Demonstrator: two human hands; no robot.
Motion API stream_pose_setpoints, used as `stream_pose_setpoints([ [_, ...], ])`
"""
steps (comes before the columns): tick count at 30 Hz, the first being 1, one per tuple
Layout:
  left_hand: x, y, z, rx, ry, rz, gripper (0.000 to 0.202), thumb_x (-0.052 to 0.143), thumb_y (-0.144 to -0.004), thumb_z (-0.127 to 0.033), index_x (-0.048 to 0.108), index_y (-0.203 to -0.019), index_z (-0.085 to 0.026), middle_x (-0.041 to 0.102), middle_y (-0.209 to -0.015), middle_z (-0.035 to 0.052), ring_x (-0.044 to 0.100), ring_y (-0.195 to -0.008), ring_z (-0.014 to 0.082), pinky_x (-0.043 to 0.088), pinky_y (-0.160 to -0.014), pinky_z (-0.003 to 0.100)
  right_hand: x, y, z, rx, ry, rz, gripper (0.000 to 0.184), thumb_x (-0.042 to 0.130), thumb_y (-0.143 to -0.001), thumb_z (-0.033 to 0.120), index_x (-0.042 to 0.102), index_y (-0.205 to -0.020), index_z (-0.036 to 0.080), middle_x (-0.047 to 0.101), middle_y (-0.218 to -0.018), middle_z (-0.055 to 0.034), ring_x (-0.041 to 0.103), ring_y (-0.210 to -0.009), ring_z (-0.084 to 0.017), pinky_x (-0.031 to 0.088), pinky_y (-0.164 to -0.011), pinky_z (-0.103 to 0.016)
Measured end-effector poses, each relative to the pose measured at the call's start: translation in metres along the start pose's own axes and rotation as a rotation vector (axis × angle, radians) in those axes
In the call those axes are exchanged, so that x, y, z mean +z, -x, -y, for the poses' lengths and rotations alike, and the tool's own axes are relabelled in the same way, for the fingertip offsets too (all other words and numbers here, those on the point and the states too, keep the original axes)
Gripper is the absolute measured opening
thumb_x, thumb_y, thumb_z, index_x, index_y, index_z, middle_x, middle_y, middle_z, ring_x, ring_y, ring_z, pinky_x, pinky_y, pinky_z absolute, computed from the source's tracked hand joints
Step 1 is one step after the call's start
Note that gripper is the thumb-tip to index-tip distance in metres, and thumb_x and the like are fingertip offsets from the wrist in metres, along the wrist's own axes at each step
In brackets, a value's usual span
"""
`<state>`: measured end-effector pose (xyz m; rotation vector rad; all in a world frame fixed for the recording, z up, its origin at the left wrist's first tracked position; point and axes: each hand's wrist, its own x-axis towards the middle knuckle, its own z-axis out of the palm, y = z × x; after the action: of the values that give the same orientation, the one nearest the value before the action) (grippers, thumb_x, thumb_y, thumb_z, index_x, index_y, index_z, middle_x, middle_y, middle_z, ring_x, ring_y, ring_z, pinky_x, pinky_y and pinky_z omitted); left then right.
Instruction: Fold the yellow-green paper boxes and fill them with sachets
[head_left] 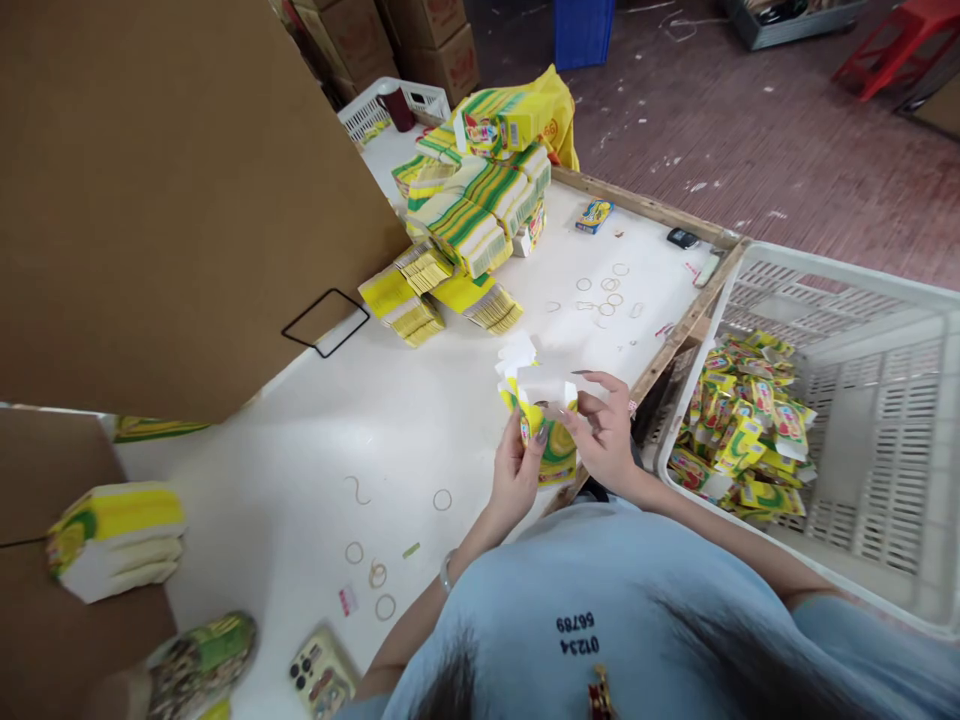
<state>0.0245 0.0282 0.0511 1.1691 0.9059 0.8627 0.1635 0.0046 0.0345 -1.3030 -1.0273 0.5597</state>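
In front of my body, near the table edge, I hold a small yellow-and-green carton with its white flaps standing up. My left hand pinches its left side between thumb and fingers. At its upper right side, the fingers of my right hand are closed on the flap edge. More white flaps stick up just beyond my left fingers; whether they belong to a second carton I cannot tell. Farther off lies a pile of flat bundled cartons in yellow, green and white.
To my right a white plastic basket holds many small yellow cartons. Rubber bands lie scattered on the white table. A large cardboard box rises at the left. A phone lies near my left forearm.
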Motion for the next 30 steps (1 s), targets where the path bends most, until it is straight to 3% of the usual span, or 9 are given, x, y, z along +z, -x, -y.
stream_pose_setpoints([
  [4, 0.001, 0.012, 0.006, 0.060, 0.054, 0.019, 0.082, 0.063, -0.097, -0.055, 0.014, -0.159, -0.031, 0.075, -0.091, 0.0029, 0.071, -0.068, 0.0159, 0.057, -0.065, 0.029, -0.009, 0.003, -0.001, -0.156, 0.057, -0.054, 0.014, 0.074, -0.091, 0.037, 0.075, -0.096, 0.025, 0.073, -0.105, -0.0082, 0.073, -0.095, -0.022, 0.062, -0.083, -0.036],
  [8, -0.005, 0.020, 0.010, 0.006, 0.025, 0.112, 0.060, 0.065, -0.097, -0.052, 0.039, -0.144, -0.027, 0.070, -0.079, -0.0004, 0.064, -0.058, 0.0128, 0.052, -0.057, 0.025, -0.019, 0.010, 0.001, 0.117, -0.136, 0.126, 0.027, 0.073, -0.092, 0.047, 0.077, -0.106, 0.025, 0.079, -0.097, -0.0054, 0.072, -0.074, -0.017, 0.061, -0.069, -0.031],
  [12, -0.012, 0.024, 0.010, -0.011, -0.001, 0.177, 0.035, 0.067, -0.096, -0.050, 0.057, -0.115, -0.022, 0.071, -0.080, 0.0009, 0.065, -0.064, 0.0122, 0.050, -0.059, 0.022, -0.028, 0.022, 0.001, 0.231, -0.147, 0.248, 0.036, 0.066, -0.096, 0.053, 0.077, -0.082, 0.021, 0.073, -0.073, -0.0026, 0.067, -0.066, -0.016, 0.056, -0.061, -0.027],
  [14, -0.012, 0.024, 0.010, 0.041, -0.033, 0.179, 0.032, 0.063, -0.098, -0.051, 0.061, -0.108, -0.020, 0.074, -0.090, 0.0051, 0.070, -0.077, 0.0147, 0.054, -0.069, 0.025, -0.031, 0.027, 0.000, 0.192, -0.111, 0.244, 0.037, 0.063, -0.098, 0.050, 0.075, -0.080, 0.021, 0.071, -0.071, -0.0025, 0.065, -0.064, -0.015, 0.055, -0.059, -0.026],
  [18, -0.010, 0.024, 0.010, 0.031, -0.081, 0.130, 0.058, 0.054, -0.101, -0.055, 0.046, -0.150, -0.025, 0.077, -0.099, 0.0061, 0.069, -0.072, 0.0143, 0.056, -0.067, 0.026, -0.041, 0.027, -0.005, 0.037, 0.071, 0.183, 0.025, 0.062, -0.100, 0.043, 0.075, -0.106, 0.024, 0.078, -0.097, -0.0082, 0.074, -0.082, -0.020, 0.063, -0.075, -0.033],
  [21, -0.014, 0.022, 0.007, 0.034, -0.161, 0.191, 0.061, 0.043, -0.103, -0.061, 0.056, -0.148, -0.021, 0.078, -0.109, 0.0107, 0.066, -0.064, 0.0139, 0.054, -0.057, 0.026, -0.054, 0.020, -0.006, -0.161, 0.078, 0.423, 0.033, 0.065, -0.097, 0.050, 0.075, -0.117, 0.027, 0.079, -0.113, -0.0100, 0.076, -0.104, -0.025, 0.062, -0.095, -0.039],
  [23, -0.017, 0.019, 0.002, 0.061, -0.228, 0.218, 0.057, 0.044, -0.103, -0.060, 0.071, -0.131, -0.019, 0.078, -0.116, 0.0120, 0.072, -0.077, 0.0173, 0.060, -0.070, 0.028, -0.060, 0.015, -0.003, -0.213, 0.001, 0.553, 0.042, 0.072, -0.090, 0.057, 0.075, -0.118, 0.026, 0.077, -0.121, -0.0118, 0.073, -0.115, -0.028, 0.061, -0.099, -0.041],
  [26, -0.017, 0.017, -0.005, 0.074, -0.288, 0.199, 0.048, 0.055, -0.100, -0.055, 0.073, -0.129, -0.022, 0.077, -0.123, 0.0107, 0.074, -0.103, 0.0217, 0.059, -0.096, 0.033, -0.060, 0.012, 0.009, 0.067, -0.075, 0.642, 0.046, 0.073, -0.090, 0.050, 0.068, -0.128, 0.025, 0.073, -0.126, -0.0118, 0.074, -0.107, -0.025, 0.065, -0.088, -0.038],
  [30, -0.016, 0.015, -0.008, -0.004, -0.290, 0.206, 0.053, 0.059, -0.098, -0.052, 0.064, -0.142, -0.022, 0.079, -0.117, 0.0094, 0.074, -0.082, 0.0163, 0.061, -0.081, 0.029, -0.054, 0.007, 0.024, 0.460, -0.230, 0.771, 0.042, 0.071, -0.091, 0.033, 0.060, -0.130, 0.023, 0.072, -0.110, -0.0056, 0.073, -0.086, -0.016, 0.063, -0.077, -0.030],
])
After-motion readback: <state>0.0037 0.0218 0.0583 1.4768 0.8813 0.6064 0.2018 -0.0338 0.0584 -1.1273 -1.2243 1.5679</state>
